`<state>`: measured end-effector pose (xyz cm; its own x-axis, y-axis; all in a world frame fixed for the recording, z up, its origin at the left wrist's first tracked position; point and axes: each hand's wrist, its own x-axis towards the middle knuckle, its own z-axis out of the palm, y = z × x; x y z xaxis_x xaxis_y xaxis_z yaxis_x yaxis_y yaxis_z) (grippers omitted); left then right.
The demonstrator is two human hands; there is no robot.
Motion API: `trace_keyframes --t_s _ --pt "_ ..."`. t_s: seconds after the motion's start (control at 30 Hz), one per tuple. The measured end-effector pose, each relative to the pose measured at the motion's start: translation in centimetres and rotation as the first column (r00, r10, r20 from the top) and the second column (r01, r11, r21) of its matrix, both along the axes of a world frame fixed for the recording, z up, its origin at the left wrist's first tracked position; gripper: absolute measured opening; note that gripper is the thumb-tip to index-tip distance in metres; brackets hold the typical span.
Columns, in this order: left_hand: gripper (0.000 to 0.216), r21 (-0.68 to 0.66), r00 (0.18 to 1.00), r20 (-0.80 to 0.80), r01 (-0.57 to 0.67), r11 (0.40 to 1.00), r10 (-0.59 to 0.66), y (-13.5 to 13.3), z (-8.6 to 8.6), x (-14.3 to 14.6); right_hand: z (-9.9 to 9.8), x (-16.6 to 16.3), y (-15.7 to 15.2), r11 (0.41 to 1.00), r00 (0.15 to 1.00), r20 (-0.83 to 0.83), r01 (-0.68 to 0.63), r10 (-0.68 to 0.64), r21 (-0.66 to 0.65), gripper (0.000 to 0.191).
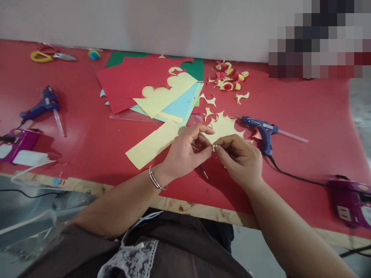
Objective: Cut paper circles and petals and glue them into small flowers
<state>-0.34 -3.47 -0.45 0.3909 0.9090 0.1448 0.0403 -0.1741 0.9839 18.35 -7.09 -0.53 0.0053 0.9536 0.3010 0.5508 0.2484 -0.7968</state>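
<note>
My left hand (189,150) and my right hand (240,159) meet above the table, thumbs and fingertips pinched together. Between the fingertips is a small curled bit of pale yellow paper (214,147), mostly covered by the fingers. A large yellow paper scrap with a scalloped, spiky edge (224,126) lies just behind my hands. Under my left hand, the end of a thin blue pen-like tool (203,171) shows; its other end is hidden. A yellow paper strip (150,148) lies left of my left hand.
Right of my hands lies a blue glue gun (262,131), its cord running to a purple power strip (352,202). Another glue gun (43,104) and scissors (52,56) are left. Coloured sheets (121,85) lie behind, beside a pile of red and yellow paper pieces (227,77).
</note>
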Motion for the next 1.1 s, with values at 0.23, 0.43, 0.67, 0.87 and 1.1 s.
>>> trace_keyframes --t_s 0.23,0.43,0.67,0.87,1.1 --pt "0.025 0.001 1.000 -0.001 -0.004 1.000 0.004 0.0 -0.4 0.1 0.2 -0.1 0.1 1.000 1.000 -0.008 -0.011 0.011 -0.017 0.006" --pt "0.022 0.073 0.994 -0.109 0.006 0.997 0.002 0.4 -0.1 -0.5 0.0 0.2 0.2 0.998 1.000 -0.008 -0.011 0.011 -0.066 0.006" --pt "0.019 0.224 0.756 -0.651 0.274 0.935 -0.065 0.8 0.2 -1.1 -0.1 2.0 0.5 0.984 0.984 0.029 0.177 -0.176 -0.032 0.006" --pt "0.012 0.314 0.771 -0.636 0.220 0.924 0.033 1.9 0.6 -2.4 -0.2 3.9 1.2 0.941 0.943 0.030 0.333 -0.332 -0.051 0.010" --pt "0.005 0.330 0.703 -0.673 0.006 0.944 0.230 3.8 1.7 -5.2 0.2 6.0 1.4 0.893 0.881 0.221 0.443 -0.419 -0.074 0.013"
